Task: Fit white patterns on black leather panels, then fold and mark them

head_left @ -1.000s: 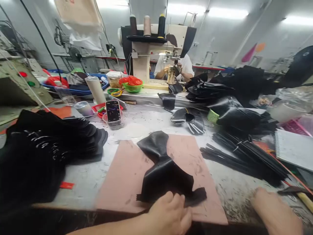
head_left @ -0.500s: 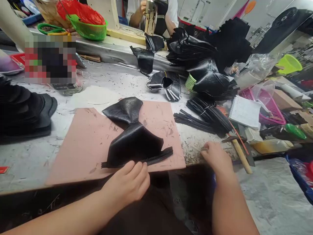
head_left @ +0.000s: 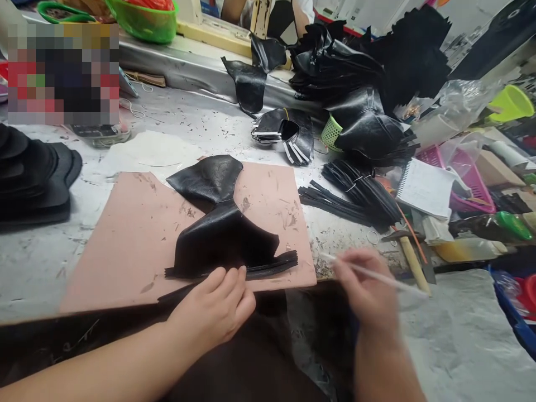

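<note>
My left hand point(head_left: 215, 304) has its fingers closed on a black zipper point(head_left: 272, 268) at the front of a pink board point(head_left: 125, 223). The zipper lies along the lower edge of a shiny black leather piece point(head_left: 226, 223), narrow at its waist and wide at both ends. In my right hand point(head_left: 368, 285), at the board's right side, is a thin white pen point(head_left: 385, 277); hand and pen are smeared by motion. The pen's left end points toward the board.
A tied bundle of black zippers point(head_left: 360, 192) lies right of the board, near a hammer point(head_left: 412, 262) and a notebook point(head_left: 427, 187). Stacked black pieces point(head_left: 33, 178) stand at left. Behind are leather piles point(head_left: 335, 61), a green basket point(head_left: 144, 22) and a person's arm point(head_left: 301, 17).
My right hand has lifted from the bench beside the board with the white pen in its fingers. My left hand stays on the zipper. The view has shifted a little.
</note>
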`<action>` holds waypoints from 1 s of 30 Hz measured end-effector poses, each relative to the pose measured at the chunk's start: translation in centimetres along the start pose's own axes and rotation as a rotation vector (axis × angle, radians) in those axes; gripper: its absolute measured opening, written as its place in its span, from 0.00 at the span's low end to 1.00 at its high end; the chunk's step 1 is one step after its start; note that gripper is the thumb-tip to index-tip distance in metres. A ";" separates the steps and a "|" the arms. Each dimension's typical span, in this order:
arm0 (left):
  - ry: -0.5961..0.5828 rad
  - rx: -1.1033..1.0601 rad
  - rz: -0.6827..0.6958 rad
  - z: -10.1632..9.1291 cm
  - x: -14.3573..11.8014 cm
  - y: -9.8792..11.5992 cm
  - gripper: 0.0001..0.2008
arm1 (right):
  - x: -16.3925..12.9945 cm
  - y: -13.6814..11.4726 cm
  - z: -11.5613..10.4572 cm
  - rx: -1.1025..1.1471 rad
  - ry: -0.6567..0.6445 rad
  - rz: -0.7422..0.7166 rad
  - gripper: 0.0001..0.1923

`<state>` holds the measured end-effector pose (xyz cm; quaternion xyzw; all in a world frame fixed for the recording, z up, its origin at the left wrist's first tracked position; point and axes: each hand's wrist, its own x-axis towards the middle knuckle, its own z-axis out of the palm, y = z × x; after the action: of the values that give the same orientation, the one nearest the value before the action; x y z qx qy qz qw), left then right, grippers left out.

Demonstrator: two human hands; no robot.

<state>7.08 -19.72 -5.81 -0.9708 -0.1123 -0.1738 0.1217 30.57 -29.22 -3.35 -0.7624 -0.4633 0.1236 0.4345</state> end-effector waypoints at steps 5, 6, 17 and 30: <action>0.028 0.051 -0.033 0.5 -0.5 0.9 0.11 | -2.7 -3.7 6.4 0.272 -0.210 -0.206 0.07; 0.035 0.051 -0.037 0.6 -0.6 1.1 0.11 | -3.0 -3.8 7.3 0.236 -0.195 -0.237 0.07; 0.064 -0.071 -0.047 1.0 -0.4 0.6 0.15 | -3.2 -3.4 8.9 0.069 -0.146 -0.342 0.07; 0.027 -0.091 -0.022 1.1 -0.4 0.0 0.13 | -2.8 -3.6 8.9 0.057 -0.187 -0.349 0.08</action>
<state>7.03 -19.47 -6.94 -0.9716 -0.1133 -0.1933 0.0768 21.64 -25.91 -6.41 -0.6431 -0.6230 0.1297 0.4260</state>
